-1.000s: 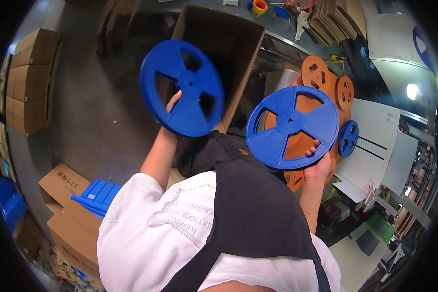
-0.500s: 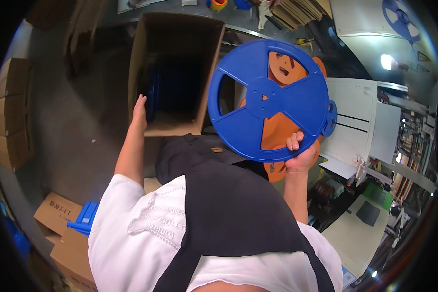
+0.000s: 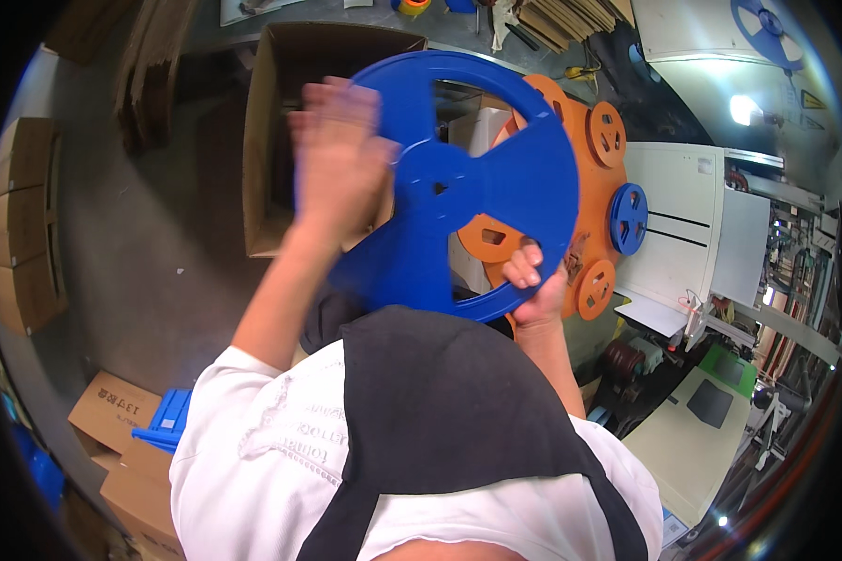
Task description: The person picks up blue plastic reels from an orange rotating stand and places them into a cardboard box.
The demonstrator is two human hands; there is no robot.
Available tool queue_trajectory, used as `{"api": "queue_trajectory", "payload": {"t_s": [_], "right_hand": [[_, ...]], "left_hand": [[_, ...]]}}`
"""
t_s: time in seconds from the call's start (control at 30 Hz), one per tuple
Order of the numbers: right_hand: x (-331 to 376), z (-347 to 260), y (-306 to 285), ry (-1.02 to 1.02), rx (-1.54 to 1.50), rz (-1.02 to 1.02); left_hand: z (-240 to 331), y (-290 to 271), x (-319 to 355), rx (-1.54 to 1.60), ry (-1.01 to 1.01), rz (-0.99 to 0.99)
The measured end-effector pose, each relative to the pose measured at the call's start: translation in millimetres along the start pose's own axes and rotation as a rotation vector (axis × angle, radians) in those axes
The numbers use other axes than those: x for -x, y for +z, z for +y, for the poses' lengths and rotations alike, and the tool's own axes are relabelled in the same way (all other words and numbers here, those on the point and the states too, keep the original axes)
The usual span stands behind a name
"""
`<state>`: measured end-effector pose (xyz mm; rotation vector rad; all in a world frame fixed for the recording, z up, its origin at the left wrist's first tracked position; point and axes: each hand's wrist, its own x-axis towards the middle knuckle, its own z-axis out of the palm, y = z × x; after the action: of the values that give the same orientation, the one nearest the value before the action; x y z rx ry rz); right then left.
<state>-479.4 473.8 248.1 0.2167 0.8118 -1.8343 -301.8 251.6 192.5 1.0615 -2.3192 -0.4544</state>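
A large blue plastic reel [image 3: 524, 178] with wide cutouts is held up in front of my chest. My right hand [image 3: 541, 292] grips its lower right rim, the fingers reaching through a cutout. My left hand [image 3: 341, 154], slightly blurred, lies over the reel's left part with its fingers stretched out; whether the palm touches cannot be told. Behind the reel stands an open cardboard box [image 3: 258, 159], its inside mostly hidden by the reel and my left hand.
Right of the reel is an orange fixture [image 3: 589, 201] with round discs and a small blue wheel [image 3: 629, 219]. Several cartons [image 3: 21, 206] are stacked far left. A metal table [image 3: 299, 17] runs along the back. Machinery [image 3: 762, 224] stands to the right.
The reel has moved left, partly across the box. My left hand has left the box's left side and come over the reel. My right hand keeps its grip, shifted slightly left.
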Motion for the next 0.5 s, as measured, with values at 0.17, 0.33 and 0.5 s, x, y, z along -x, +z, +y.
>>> {"api": "queue_trajectory", "payload": {"t_s": [0.17,0.33,0.5], "right_hand": [[5,24,16,0.059,0.231,0.089],[15,12,24,-0.035,0.231,0.104],[10,15,16,-0.005,0.238,0.076]], "left_hand": [[96,14,23,0.413,0.387,-0.260],[12,58,41,0.299,-0.188,-0.071],[73,15,39,0.348,0.299,-0.341]]}}
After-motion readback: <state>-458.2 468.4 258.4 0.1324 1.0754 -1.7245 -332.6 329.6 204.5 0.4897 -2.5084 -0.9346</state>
